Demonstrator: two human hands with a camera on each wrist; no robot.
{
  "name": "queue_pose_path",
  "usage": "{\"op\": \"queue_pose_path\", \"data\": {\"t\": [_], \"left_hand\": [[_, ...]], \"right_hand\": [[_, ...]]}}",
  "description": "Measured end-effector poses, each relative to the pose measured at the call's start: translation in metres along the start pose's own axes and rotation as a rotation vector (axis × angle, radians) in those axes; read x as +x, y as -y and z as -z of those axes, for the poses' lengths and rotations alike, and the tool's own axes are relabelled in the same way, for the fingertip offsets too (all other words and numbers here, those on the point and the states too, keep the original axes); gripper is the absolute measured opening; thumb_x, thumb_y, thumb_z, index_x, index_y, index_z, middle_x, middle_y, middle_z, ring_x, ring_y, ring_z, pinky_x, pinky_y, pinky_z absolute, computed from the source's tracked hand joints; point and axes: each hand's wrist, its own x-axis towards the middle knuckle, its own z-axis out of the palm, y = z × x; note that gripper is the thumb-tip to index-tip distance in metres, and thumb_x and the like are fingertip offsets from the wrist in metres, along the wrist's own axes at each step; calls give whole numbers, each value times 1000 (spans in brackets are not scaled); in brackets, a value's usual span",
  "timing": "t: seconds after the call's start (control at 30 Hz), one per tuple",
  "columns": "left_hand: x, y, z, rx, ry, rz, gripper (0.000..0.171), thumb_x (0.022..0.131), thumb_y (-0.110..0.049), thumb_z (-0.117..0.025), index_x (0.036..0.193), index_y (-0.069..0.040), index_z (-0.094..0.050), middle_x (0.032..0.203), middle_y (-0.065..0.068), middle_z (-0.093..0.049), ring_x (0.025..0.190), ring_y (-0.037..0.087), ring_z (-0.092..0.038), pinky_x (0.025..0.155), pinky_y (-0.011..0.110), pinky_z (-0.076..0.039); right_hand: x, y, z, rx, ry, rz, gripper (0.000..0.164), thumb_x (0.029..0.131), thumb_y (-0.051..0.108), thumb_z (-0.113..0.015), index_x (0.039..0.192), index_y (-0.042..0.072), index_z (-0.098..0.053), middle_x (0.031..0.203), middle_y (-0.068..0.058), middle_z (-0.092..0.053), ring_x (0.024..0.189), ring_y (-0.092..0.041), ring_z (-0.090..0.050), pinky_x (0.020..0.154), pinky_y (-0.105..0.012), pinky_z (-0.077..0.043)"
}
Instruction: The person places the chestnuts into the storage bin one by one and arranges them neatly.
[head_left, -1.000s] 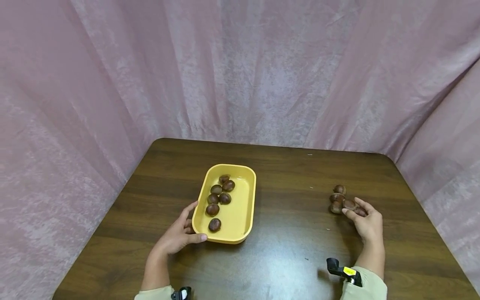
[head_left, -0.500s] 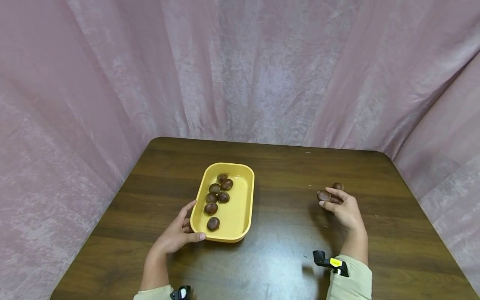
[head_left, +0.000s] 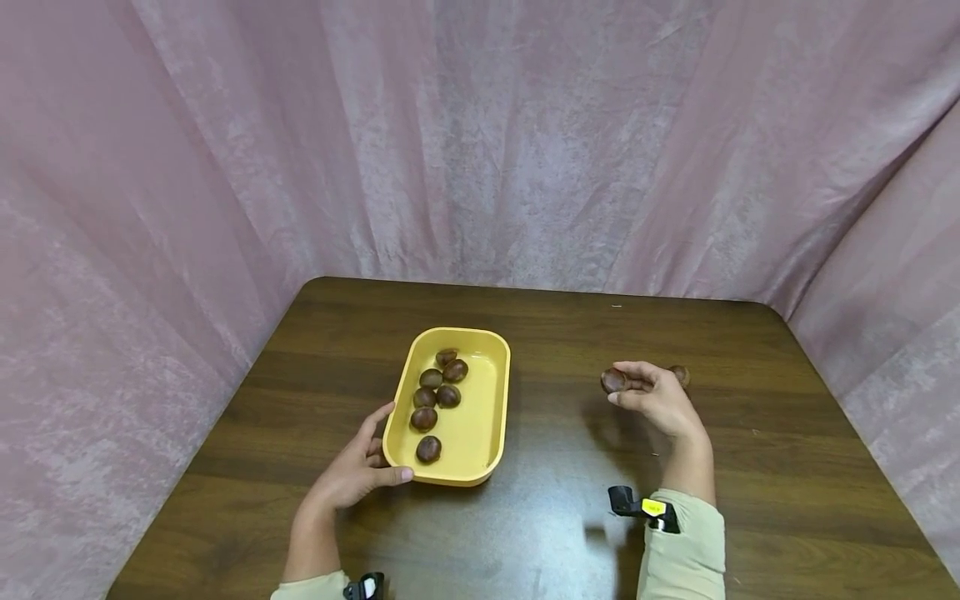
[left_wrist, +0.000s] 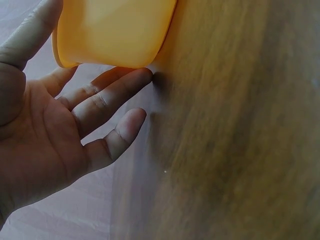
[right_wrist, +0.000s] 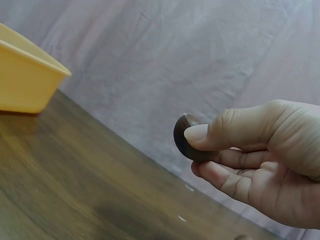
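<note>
In the head view my right hand (head_left: 662, 403) pinches a brown chestnut (head_left: 613, 381) between thumb and fingers, above the table. The right wrist view shows this chestnut (right_wrist: 189, 138) under the thumb tip. Past that hand, another chestnut (head_left: 680, 375) lies on the table; the hand covers the area around it. A yellow rectangular tray (head_left: 480, 417) sits left of centre, with several chestnuts (head_left: 424, 418) along its left side. My left hand (head_left: 356, 468) holds the tray's near left corner, thumb on the near rim and fingers against the left wall.
The dark wooden table (head_left: 555, 467) reaches back to a pink curtain (head_left: 525, 150). Small pale specks lie on the tabletop. A black camera mount (head_left: 645, 506) sits on the right wrist, above the sleeve.
My right hand has picked up a chestnut from the cluster at the right and carried it left, toward the tray. The left hand stays at the tray's corner.
</note>
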Motion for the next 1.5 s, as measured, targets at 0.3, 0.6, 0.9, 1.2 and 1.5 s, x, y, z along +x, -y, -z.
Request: {"op": "queue_pose_path", "data": {"t": [0.3, 0.6, 0.9, 1.2, 1.5], "left_hand": [[-1, 2, 0, -9, 24, -15, 101, 75, -9, -79, 149, -21, -11, 111, 27, -55, 95, 32, -60, 74, 36, -48], [-2, -2, 3, -10, 8, 2, 103, 74, -9, -79, 149, -23, -10, 118, 27, -52, 100, 35, -58, 76, 40, -47], [-2, -1, 2, 3, -2, 15, 102, 73, -12, -81, 148, -25, -13, 116, 26, -53, 100, 35, -58, 77, 39, -47], [-2, 1, 3, -6, 1, 14, 103, 73, -10, -80, 149, -25, -13, 117, 27, -52, 100, 35, -58, 76, 39, -47], [-1, 1, 2, 7, -25, 32, 105, 70, -12, -82, 148, -25, -14, 116, 25, -54, 99, 34, -58, 76, 40, -47]], "right_hand": [[18, 11, -15, -58, 100, 49, 50, 77, 3, -73, 122, -7, -54, 107, -20, -61, 94, -23, -60, 75, -25, -47], [34, 30, -31, -65, 206, 97, 49, 74, -1, -73, 120, -6, -56, 102, -16, -62, 89, -26, -59, 72, -29, -48], [52, 46, -44, -74, 336, 125, 50, 72, -3, -75, 118, -7, -56, 104, -18, -61, 92, -29, -57, 75, -31, -47], [72, 59, -62, -63, 503, 131, 48, 70, -8, -74, 114, -8, -56, 104, -18, -62, 94, -30, -58, 78, -35, -48], [85, 66, -82, -76, 619, 131, 46, 68, -8, -74, 111, -6, -56, 100, -13, -62, 90, -26, -58, 76, -34, -48]]}}
